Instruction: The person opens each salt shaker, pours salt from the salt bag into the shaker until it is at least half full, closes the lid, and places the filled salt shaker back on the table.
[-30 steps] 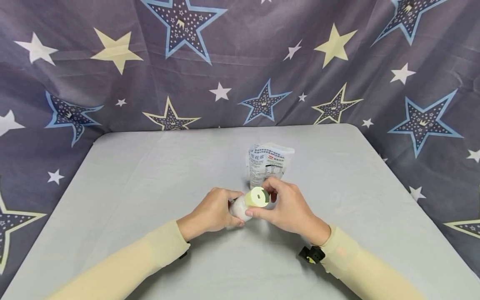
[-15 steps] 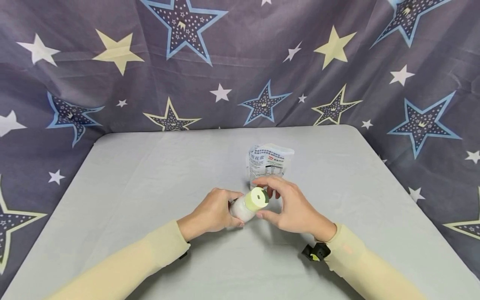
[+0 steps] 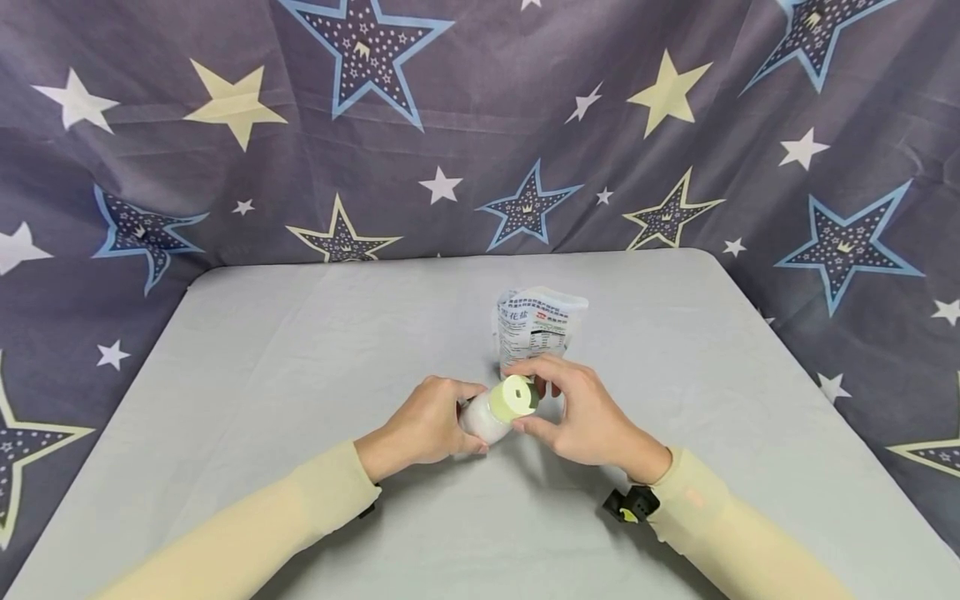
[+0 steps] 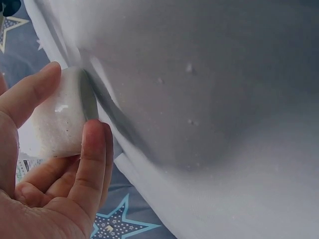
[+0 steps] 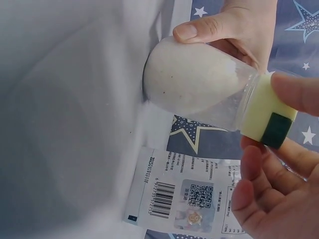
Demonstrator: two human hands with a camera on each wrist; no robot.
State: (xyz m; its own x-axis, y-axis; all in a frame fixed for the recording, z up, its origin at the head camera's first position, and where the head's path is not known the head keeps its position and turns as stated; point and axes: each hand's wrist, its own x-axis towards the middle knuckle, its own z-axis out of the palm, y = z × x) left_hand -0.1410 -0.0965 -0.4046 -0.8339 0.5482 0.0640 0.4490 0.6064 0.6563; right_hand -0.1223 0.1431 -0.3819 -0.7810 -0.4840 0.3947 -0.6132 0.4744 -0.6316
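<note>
My left hand (image 3: 431,421) grips the body of a clear seasoning bottle (image 3: 483,421) filled partly with white granules. It leans to the right, its base close to the table in the right wrist view. On its neck sits a pale yellow-green cap (image 5: 258,105) with a dark green tab (image 5: 277,130) at the side. My right hand (image 3: 588,417) pinches this cap between thumb and fingers. In the left wrist view, the thumb and fingers curl round the bottle's lower body (image 4: 62,114); the cap is out of sight there.
Just behind the hands stands a white printed pouch (image 3: 536,321), its barcode side facing the right wrist camera. A pale grey cloth covers the table (image 3: 337,333). Dark star-patterned fabric (image 3: 480,125) hangs along the table's far side.
The right hand has loosened on the cap, shifted slightly right, and come back round it. The left hand and bottle have stayed almost still; the pouch has not moved.
</note>
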